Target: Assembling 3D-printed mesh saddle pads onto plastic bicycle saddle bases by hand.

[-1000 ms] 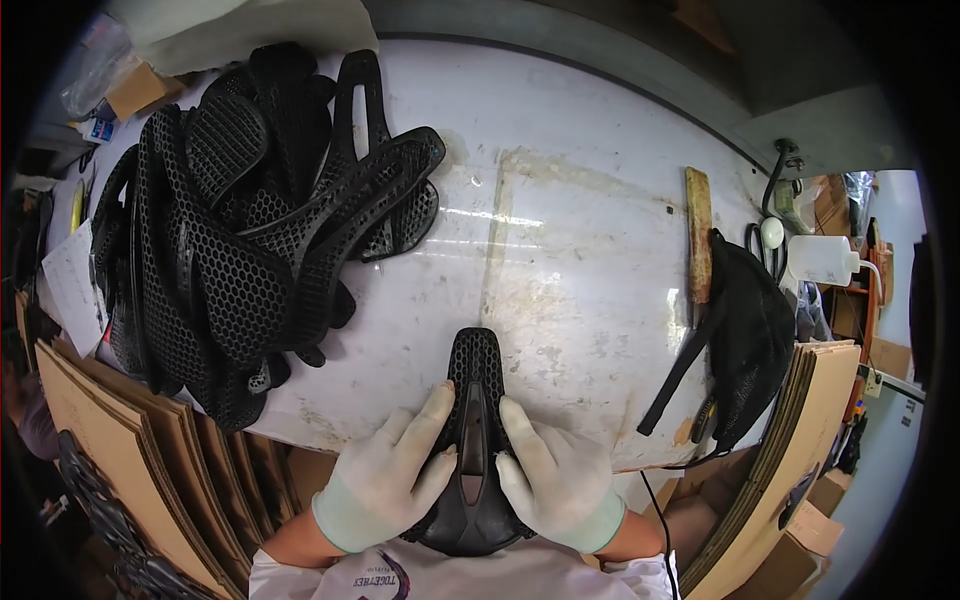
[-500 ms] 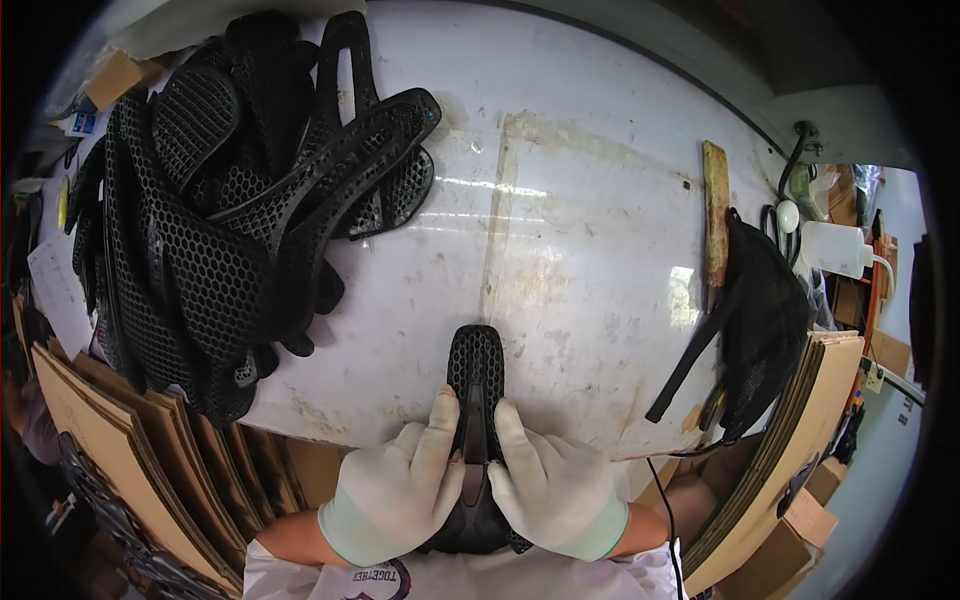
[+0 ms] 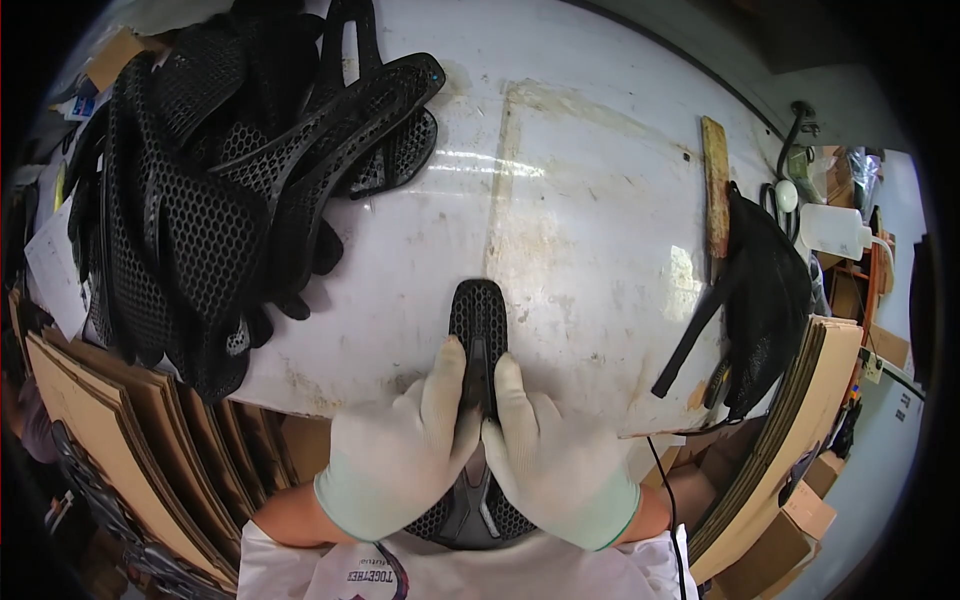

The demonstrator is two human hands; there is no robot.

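Observation:
A black bicycle saddle cover with a honeycomb pattern lies at the table's near edge. Its narrow nose points away from me, and its wide end rests near my body. My left hand, in a whitish glove, closes on its left side, with the index finger along the nose. Opposite it, my right hand, gloved alike, grips the other edge. My thumbs come close together over the middle, where a smooth grey-black strip shows between them. Both palms hide the cover's sides.
To the left, a heap of similar black honeycomb covers hangs over the table. On the right lie a worn wooden strip, a black mesh bag and a white squeeze bottle. Cardboard sheets stand below the left edge.
The saddle cover and both hands sit slightly higher in view, and more of its wide end shows. My thumbs have come closer together. The whole table view has shifted up.

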